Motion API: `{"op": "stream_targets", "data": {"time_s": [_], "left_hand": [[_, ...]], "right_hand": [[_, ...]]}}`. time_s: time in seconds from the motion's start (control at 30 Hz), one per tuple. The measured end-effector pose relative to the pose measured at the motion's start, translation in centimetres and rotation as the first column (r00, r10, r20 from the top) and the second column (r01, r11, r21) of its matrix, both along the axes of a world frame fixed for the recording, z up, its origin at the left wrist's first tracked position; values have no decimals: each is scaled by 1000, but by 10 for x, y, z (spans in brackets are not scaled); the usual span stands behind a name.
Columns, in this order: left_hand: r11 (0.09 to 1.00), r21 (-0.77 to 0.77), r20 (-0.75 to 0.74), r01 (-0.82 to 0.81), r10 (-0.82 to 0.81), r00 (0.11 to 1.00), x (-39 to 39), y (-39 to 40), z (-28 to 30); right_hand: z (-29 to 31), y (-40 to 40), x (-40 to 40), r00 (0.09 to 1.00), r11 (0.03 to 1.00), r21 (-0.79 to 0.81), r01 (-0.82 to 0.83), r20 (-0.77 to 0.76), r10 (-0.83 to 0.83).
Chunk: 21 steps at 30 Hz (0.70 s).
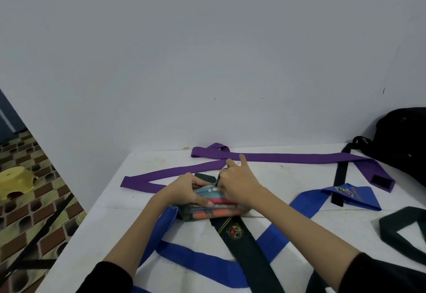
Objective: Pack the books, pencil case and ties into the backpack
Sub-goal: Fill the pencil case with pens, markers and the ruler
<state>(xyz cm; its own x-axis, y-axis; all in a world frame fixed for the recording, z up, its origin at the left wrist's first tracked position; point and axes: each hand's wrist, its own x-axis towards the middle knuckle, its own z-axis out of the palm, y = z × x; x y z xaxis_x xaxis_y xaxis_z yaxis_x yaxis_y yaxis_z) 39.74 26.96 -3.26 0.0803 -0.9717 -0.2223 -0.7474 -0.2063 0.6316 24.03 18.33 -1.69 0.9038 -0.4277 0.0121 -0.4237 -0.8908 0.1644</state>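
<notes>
A clear pencil case (207,212) full of coloured pens lies in the middle of the white table (129,212), on top of a dark green tie with a crest (239,235). My left hand (191,189) presses on the case's left end. My right hand (237,182) pinches its zipper pull at the top, index finger sticking up. A blue tie (196,262) loops under the case and across to the right. A purple tie (276,157) stretches along the back. The black backpack (401,140) stands at the far right. No books are in view.
A black tie (341,172) runs from the backpack toward the front, and another dark green tie (401,235) loops at the right edge. The grey wall (207,50) rises right behind the table. A yellow plastic stool (16,182) sits on the patterned floor at left.
</notes>
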Motion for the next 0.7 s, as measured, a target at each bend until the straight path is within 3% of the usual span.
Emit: {"op": "stream_targets", "data": {"time_s": [0.17,0.3,0.53,0.7], "left_hand": [[1000,-11,55,10,-10,998,-1,1,-2],[999,-27,90,25,-22,996,-2,0,-1],[996,-80,64,30,-25,998,-6,3,-1],[998,-69,167,-2,13,986,-6,0,4]], "right_hand": [[2,-4,-10,985,952,303,42,148,-90],[-2,11,-3,898,966,232,112,393,-199],[-5,25,7,878,941,313,129,405,-255],[-23,28,4,858,952,277,135,448,-252]]}}
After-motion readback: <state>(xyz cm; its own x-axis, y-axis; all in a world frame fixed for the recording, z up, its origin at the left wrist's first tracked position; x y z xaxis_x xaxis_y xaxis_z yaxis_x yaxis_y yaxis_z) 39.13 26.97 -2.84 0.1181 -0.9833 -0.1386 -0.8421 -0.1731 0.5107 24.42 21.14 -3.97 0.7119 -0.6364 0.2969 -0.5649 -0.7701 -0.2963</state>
